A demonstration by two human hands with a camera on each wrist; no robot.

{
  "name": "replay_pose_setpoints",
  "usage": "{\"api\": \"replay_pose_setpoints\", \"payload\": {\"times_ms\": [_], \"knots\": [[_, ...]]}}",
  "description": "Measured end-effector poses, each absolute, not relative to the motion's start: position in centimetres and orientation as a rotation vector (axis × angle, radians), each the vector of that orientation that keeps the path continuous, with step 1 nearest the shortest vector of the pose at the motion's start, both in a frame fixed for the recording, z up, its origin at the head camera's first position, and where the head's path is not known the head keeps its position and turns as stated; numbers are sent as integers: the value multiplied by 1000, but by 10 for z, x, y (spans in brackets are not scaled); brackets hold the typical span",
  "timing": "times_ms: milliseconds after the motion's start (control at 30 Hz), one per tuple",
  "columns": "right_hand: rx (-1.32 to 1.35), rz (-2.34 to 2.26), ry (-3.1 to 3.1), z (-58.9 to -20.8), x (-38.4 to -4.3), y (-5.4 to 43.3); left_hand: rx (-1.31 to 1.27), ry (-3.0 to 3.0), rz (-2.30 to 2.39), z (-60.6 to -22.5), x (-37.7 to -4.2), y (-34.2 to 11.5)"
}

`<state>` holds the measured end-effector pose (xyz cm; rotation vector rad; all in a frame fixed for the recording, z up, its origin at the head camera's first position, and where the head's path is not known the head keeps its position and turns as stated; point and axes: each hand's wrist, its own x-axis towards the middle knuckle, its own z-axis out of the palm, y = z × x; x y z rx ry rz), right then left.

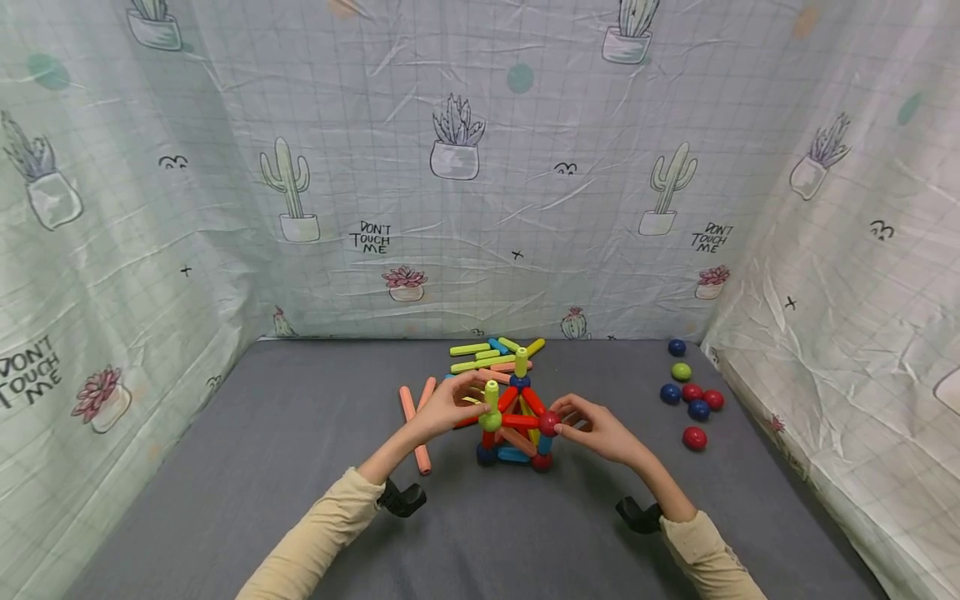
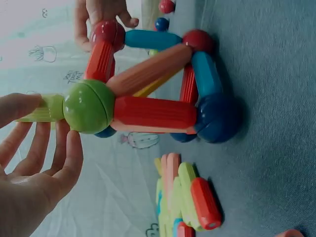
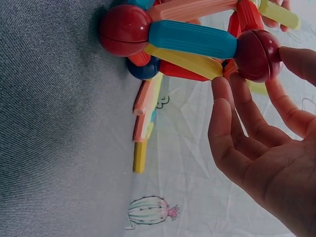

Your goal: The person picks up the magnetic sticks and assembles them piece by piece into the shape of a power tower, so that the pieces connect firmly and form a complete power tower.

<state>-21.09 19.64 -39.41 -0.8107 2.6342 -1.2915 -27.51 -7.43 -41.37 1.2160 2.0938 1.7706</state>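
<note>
A framework of magnetic rods and balls [image 1: 519, 422] stands on the grey table, with blue and red balls at its base. Upright light green rods rise from the green ball [image 2: 89, 106] and from a blue ball [image 1: 519, 382] behind it. Thumb and fingertips of my left hand [image 1: 448, 407] pinch the light green rod [image 2: 48, 107] on the green ball, right beside that ball. On the opposite upper corner, my right hand [image 1: 600, 427] holds a red ball [image 3: 257, 55] between thumb and fingers. A salmon rod [image 2: 150, 69] crosses one side diagonally.
Behind the framework lies a pile of loose rods [image 1: 483, 360], mostly light green. Several salmon rods [image 1: 417, 429] lie to its left. At the right of the table are loose balls [image 1: 692, 392] in red, blue and green. A patterned curtain [image 1: 480, 217] encloses the back and sides.
</note>
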Motion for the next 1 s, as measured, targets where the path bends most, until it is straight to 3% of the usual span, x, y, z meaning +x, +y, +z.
{"api": "replay_pose_setpoints", "payload": {"times_ms": [133, 433, 633, 800, 1000], "knots": [[-807, -1302, 2628, -394, -211, 196, 1222, 2074, 1798, -418, -279, -76], [-792, -1302, 2642, -394, -210, 197, 763, 2487, 1645, -453, -309, -84], [-790, -1297, 2641, -395, -210, 197, 961, 2844, 1269, -477, -324, -81], [-800, -1295, 2642, -396, -209, 196, 1178, 3241, 528, -485, -328, -76], [-806, -1305, 2639, -396, -210, 198, 1155, 3293, 58, -484, -328, -71]]}}
